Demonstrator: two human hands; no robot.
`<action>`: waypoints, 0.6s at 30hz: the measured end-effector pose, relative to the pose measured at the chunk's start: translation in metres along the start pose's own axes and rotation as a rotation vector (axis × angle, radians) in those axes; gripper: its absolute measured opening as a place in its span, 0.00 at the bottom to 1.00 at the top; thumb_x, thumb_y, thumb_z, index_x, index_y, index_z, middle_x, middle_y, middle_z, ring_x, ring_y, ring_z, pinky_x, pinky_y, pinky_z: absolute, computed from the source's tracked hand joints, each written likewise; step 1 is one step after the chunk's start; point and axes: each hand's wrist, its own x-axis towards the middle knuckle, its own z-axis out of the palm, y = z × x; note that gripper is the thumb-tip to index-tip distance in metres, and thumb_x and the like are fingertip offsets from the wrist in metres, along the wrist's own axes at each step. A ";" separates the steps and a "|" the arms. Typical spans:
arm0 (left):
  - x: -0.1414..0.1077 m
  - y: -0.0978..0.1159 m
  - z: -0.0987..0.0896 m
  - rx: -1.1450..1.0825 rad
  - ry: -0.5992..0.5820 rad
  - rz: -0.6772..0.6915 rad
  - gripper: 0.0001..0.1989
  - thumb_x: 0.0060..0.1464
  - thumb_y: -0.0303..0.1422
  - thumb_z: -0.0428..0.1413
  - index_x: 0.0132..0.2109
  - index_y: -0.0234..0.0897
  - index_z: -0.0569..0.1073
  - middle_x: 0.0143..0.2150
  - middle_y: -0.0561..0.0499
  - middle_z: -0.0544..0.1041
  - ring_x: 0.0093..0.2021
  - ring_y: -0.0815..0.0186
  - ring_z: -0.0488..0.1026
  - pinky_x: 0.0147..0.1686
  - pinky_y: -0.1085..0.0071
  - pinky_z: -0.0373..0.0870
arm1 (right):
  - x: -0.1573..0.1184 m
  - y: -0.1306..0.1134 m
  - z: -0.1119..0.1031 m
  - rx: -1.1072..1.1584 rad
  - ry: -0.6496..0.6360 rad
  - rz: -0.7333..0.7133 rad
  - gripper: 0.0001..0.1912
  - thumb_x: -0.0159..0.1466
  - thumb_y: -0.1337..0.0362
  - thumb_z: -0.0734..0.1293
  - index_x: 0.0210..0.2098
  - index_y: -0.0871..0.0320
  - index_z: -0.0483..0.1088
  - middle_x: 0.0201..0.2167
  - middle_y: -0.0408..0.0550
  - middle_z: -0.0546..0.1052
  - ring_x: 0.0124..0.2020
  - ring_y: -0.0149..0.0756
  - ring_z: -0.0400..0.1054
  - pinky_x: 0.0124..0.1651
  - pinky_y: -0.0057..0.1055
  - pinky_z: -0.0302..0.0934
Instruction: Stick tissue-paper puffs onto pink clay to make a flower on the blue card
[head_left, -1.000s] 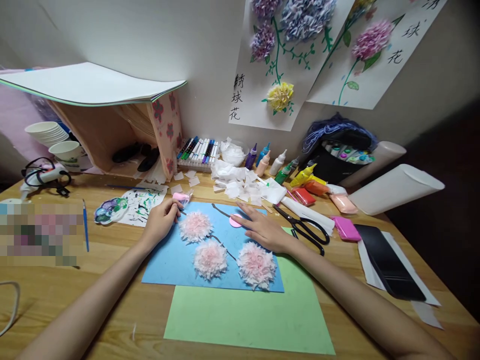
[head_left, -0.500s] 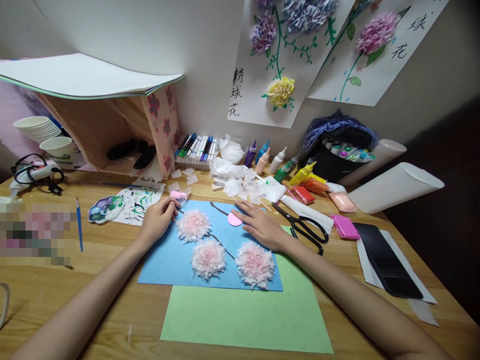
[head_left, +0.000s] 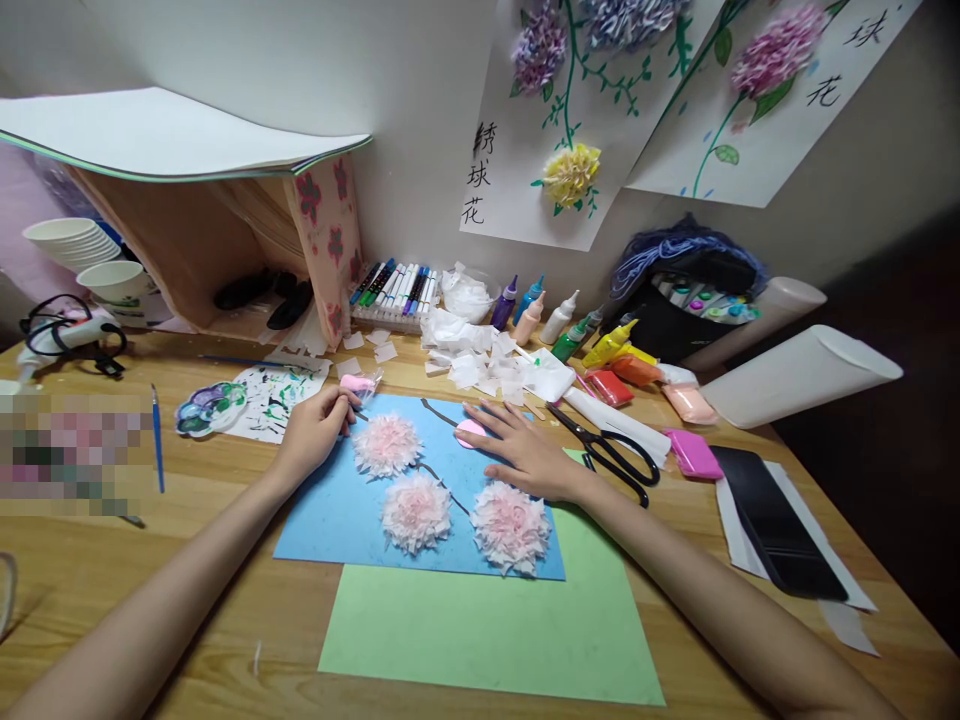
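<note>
A blue sheet of paper (head_left: pixel 330 530) bears three pink-and-white ruffled paper flowers, one at the upper left (head_left: pixel 388 445), one low in the middle (head_left: pixel 415 513) and one at the lower right (head_left: pixel 511 528). Dark painted stems run between them. On the sheet's upper part lies a flat pink clay disc (head_left: pixel 469 434), partly hidden by my right hand (head_left: pixel 521 450), which rests palm down with its fingers spread. My left hand (head_left: pixel 319 430) is curled in a pinch at the sheet's upper left corner, beside a small pink clay packet (head_left: pixel 358 384). What its fingertips hold is hidden.
Green paper (head_left: pixel 487 630) lies under the blue sheet. Black scissors (head_left: pixel 615 450) and a phone (head_left: pixel 780 520) are at the right. White tissue pieces (head_left: pixel 480 360), paint bottles (head_left: pixel 559 318) and markers (head_left: pixel 395 290) stand behind. A paint palette (head_left: pixel 211 409) and paintbrush (head_left: pixel 157 440) lie left.
My right hand's fingers have shifted slightly and cover more of the pink disc. My left hand stays at the corner. The camera view has moved a little.
</note>
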 end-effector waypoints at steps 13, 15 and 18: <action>-0.002 0.002 -0.001 0.047 0.024 -0.002 0.11 0.54 0.36 0.45 0.35 0.37 0.71 0.25 0.55 0.72 0.22 0.69 0.68 0.26 0.74 0.64 | -0.003 0.008 -0.003 0.074 0.017 -0.145 0.25 0.68 0.49 0.51 0.63 0.42 0.52 0.68 0.37 0.45 0.68 0.46 0.36 0.66 0.53 0.37; -0.002 0.003 -0.001 0.049 0.027 -0.005 0.11 0.54 0.36 0.45 0.35 0.37 0.71 0.25 0.55 0.72 0.22 0.69 0.68 0.26 0.74 0.64 | -0.004 0.008 -0.002 0.063 0.043 -0.161 0.26 0.68 0.48 0.51 0.64 0.44 0.52 0.68 0.39 0.46 0.68 0.45 0.36 0.66 0.52 0.38; -0.003 0.003 -0.001 0.050 0.024 -0.002 0.11 0.54 0.36 0.45 0.35 0.37 0.71 0.25 0.55 0.71 0.23 0.69 0.68 0.27 0.74 0.65 | -0.006 0.008 -0.002 0.016 0.078 -0.176 0.25 0.68 0.50 0.50 0.62 0.44 0.55 0.67 0.39 0.51 0.68 0.44 0.36 0.66 0.51 0.38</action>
